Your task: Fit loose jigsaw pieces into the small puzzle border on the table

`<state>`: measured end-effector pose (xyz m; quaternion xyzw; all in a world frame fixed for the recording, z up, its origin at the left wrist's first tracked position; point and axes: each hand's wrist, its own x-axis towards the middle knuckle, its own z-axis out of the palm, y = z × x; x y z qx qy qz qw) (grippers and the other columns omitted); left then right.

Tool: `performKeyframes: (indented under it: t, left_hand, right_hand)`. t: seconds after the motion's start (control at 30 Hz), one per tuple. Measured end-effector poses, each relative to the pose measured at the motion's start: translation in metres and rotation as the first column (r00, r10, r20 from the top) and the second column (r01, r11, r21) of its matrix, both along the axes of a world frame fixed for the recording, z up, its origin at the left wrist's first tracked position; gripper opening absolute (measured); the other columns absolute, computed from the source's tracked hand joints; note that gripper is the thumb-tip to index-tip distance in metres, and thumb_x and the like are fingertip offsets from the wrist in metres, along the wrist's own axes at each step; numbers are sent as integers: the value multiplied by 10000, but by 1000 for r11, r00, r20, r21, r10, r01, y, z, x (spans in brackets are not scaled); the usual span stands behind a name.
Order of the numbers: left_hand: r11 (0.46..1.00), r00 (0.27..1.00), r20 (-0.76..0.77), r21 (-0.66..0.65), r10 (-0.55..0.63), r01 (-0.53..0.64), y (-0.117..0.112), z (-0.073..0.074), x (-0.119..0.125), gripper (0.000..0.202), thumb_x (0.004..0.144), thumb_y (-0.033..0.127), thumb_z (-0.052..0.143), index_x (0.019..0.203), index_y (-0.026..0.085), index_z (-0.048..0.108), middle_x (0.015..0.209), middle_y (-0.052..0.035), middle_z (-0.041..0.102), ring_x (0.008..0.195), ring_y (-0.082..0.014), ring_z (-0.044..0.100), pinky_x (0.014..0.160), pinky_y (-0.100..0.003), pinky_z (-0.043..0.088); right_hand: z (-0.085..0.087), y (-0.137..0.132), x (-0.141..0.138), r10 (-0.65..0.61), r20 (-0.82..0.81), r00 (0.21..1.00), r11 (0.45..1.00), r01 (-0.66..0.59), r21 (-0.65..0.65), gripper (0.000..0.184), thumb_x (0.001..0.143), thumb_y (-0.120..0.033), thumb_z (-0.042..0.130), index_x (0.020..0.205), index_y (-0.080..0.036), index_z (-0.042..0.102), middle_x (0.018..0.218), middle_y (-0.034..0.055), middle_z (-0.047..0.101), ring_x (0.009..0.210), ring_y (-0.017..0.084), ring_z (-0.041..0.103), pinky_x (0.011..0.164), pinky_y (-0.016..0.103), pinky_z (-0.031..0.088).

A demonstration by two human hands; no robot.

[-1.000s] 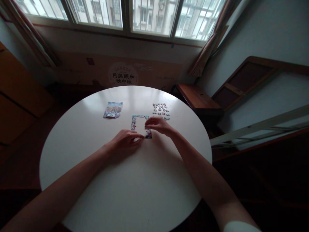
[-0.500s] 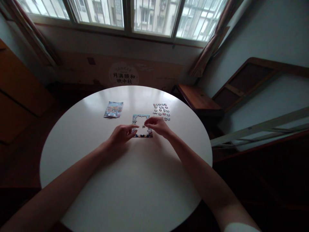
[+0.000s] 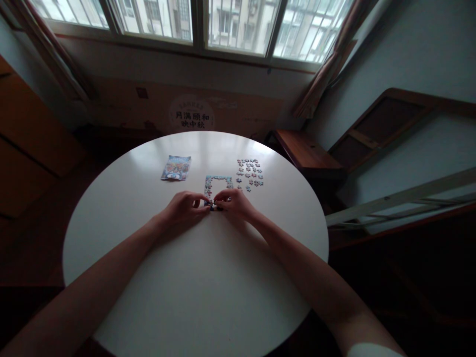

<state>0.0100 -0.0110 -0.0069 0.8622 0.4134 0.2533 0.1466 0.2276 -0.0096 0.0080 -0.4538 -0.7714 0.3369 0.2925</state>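
Observation:
A small jigsaw puzzle frame (image 3: pixel 217 181), only its border joined, lies near the middle of the round white table (image 3: pixel 193 277). My left hand (image 3: pixel 184 207) and my right hand (image 3: pixel 232 202) meet at the frame's near edge, fingertips pinched together on the bottom row of pieces. My fingers hide that near edge. Several loose puzzle pieces (image 3: pixel 250 171) lie spread to the right of the frame. A colourful picture card (image 3: pixel 176 167) lies to the frame's left.
A wooden bench (image 3: pixel 305 153) stands beyond the table at the right, below a curtain. A long window runs along the back wall. Dark wooden furniture stands at the left. A wooden frame leans on the right wall.
My right hand has come down from the frame's inner right side to its near edge. My left hand has shifted slightly right, so both hands' fingertips now touch there.

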Motion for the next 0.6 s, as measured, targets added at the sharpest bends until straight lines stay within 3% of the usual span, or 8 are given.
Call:
performKeyframes:
  t: [0.23,0.47,0.6]
  left_hand:
    - [1000,1000,-14,-7,16,-16,0,1,0,261,815,391,657,963,204,763,535,39,589,463,-77,483,513,-194,334]
    - [1000,1000,-15,5,12,-12,0,1,1,253,812,390,656,938,197,761,534,45,585,444,-67,457,502,-190,323]
    - [1000,1000,-19,5,5,-5,0,1,0,256,815,389,650,950,200,758,545,44,584,450,-67,463,497,-187,321]
  right_hand:
    - [7,8,10,-19,-73,997,1000,20,4,141,765,-171,623,820,-174,753,796,41,735,722,137,628,677,262,475]
    - [14,19,35,-3,-86,996,987,-11,-161,81,698,-148,685,762,-142,733,692,41,707,665,133,634,655,271,496]
    - [16,21,42,25,-49,999,986,-33,-165,114,707,-154,684,795,-158,755,741,44,724,685,131,634,665,276,494]
